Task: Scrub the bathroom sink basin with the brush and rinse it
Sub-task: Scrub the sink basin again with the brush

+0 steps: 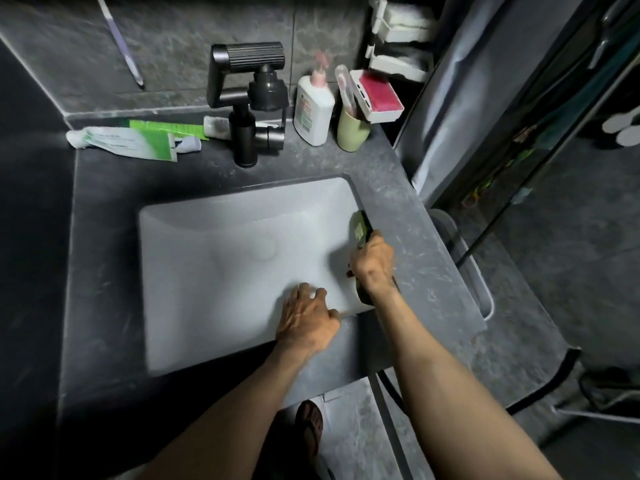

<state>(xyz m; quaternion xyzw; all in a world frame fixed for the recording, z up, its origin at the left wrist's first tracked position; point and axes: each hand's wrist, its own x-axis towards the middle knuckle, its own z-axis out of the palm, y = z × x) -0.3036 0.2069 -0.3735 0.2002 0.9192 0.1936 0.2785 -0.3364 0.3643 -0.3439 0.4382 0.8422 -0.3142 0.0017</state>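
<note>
A white rectangular sink basin (pixel 207 271) is set into a dark grey counter. My right hand (pixel 372 263) grips a green brush (pixel 360 228) by its handle, and the brush head lies against the basin's right wall near the rim. My left hand (pixel 306 322) rests on the basin's near right part, fingers spread and bent over the white surface. A black faucet (pixel 247 98) stands behind the basin, and no water shows from it. The round drain (pixel 263 247) lies in the basin's middle.
Toothpaste tubes (pixel 124 142), a white pump bottle (pixel 313 110) and a green cup (pixel 351 131) with a toothbrush line the counter's back edge. A white soap tray (pixel 379 97) with a red bar hangs at the back right. A sandalled foot (pixel 310 427) shows below.
</note>
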